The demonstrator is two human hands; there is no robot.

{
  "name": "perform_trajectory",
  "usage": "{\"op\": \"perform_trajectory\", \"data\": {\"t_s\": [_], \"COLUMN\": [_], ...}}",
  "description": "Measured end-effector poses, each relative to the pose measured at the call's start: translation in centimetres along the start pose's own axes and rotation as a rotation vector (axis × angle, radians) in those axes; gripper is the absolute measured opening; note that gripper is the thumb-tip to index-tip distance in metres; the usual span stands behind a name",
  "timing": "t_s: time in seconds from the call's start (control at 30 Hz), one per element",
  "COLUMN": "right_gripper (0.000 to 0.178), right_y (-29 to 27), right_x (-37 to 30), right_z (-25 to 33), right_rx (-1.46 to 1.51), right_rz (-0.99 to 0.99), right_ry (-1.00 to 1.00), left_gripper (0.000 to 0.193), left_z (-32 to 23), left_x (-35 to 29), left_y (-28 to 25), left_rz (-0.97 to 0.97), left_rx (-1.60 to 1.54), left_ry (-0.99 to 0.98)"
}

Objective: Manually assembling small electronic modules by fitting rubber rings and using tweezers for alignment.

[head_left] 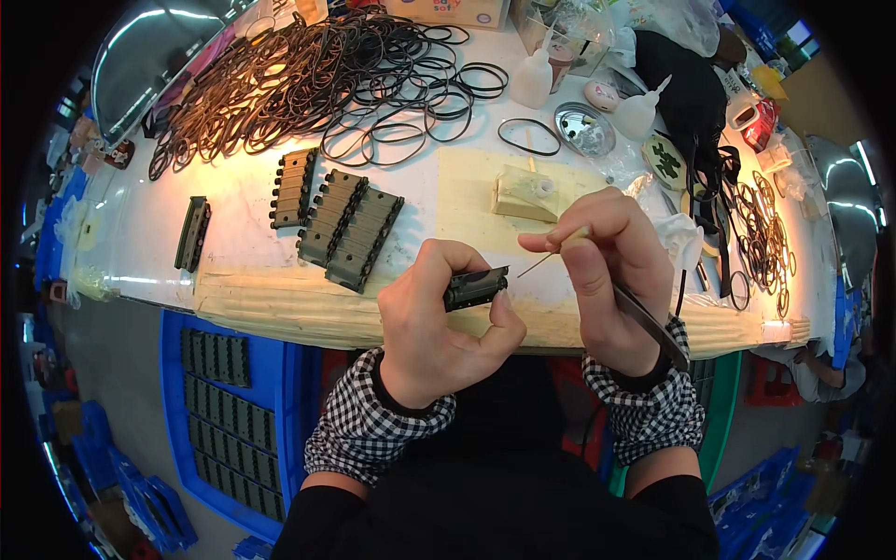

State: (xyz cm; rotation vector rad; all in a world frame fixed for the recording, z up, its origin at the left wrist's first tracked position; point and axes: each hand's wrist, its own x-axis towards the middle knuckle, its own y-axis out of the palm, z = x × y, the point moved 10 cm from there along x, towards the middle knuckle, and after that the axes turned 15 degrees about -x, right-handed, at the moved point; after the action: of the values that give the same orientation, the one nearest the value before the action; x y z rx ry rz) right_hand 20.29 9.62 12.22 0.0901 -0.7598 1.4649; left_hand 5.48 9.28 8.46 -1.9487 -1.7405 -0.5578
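My left hand (448, 322) is closed around a short dark olive block-like part (476, 287), its end pointing right. Close by on the right, my right hand (611, 271) pinches a thin needle-like tool (539, 265) whose tip points at that part; a gap shows between them. A dark, curved, slender tool (649, 325) lies across the same palm, its kind unclear. Beyond my left hand lie a group of similar olive ribbed parts (350, 224) and a smaller group (293, 189). A single part (193, 233) stands apart at the left.
A heap of black rubber rings (289, 84) covers the back left. A tape-covered block (525, 193), a round metal dish (584, 129) and white squeeze bottles (532, 79) stand farther back. Below the table's edge, a blue tray (173, 401) holds rows of olive parts.
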Motion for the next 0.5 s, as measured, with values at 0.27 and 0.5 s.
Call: {"op": "perform_trajectory", "data": {"t_s": [0.27, 0.5], "right_gripper": [0.006, 0.016], "right_y": [1.0, 1.5], "right_x": [-0.2, -0.2], "right_z": [0.3, 1.0], "right_rx": [-0.049, -0.18], "right_rz": [0.038, 0.181], "right_ry": [-0.061, -0.065], "left_gripper": [0.029, 0.03], "left_z": [0.1, -0.2], "left_x": [0.1, 0.2], "left_y": [0.1, 0.0], "left_rz": [-0.004, -0.003], "left_rx": [-0.007, 0.015], "left_ry": [-0.012, 0.016]}}
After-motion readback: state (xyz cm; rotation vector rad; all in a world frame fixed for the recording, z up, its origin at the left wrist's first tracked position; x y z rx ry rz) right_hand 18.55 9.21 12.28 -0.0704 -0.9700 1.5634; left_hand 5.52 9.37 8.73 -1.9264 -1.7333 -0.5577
